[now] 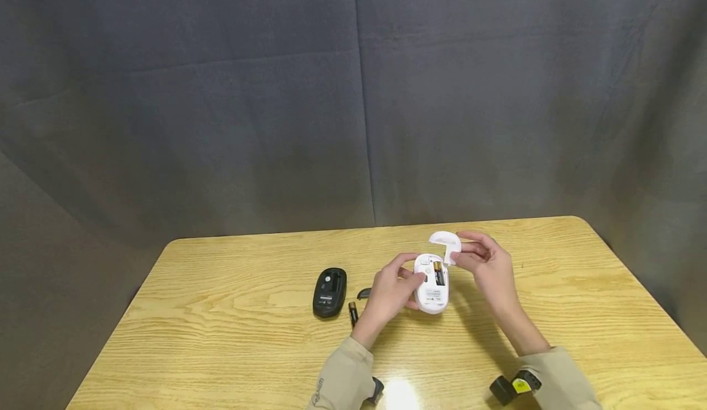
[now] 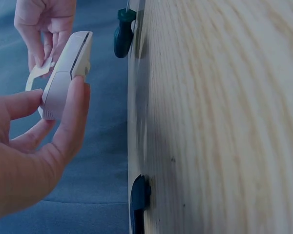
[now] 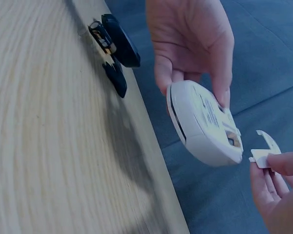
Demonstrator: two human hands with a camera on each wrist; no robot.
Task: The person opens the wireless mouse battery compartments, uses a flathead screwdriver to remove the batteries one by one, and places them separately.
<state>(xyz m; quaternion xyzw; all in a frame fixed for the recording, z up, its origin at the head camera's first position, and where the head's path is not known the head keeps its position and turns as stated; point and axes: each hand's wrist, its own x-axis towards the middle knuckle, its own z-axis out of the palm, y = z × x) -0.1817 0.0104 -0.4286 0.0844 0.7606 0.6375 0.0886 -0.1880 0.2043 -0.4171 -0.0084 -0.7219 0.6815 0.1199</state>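
Note:
My left hand [image 1: 389, 290] grips a white computer mouse [image 1: 431, 301] by its sides, above the table, with its underside facing up. Its battery compartment is uncovered, and a black and gold battery [image 1: 439, 274] lies inside. Just to the right, my right hand [image 1: 493, 270] pinches the white battery cover [image 1: 444, 237], a curved piece with a tongue, between thumb and fingers. In the right wrist view the cover [image 3: 261, 159] is apart from the mouse [image 3: 200, 124], near its compartment end. The left wrist view has the mouse [image 2: 63, 80] edge-on between thumb and fingers.
Left of the hands, a black mouse [image 1: 329, 293] lies underside up with its compartment uncovered. Beside it are a loose battery [image 1: 353, 315] and a black cover [image 1: 364, 293], partly behind the left hand. A green-handled screwdriver [image 2: 123, 36] shows in the left wrist view.

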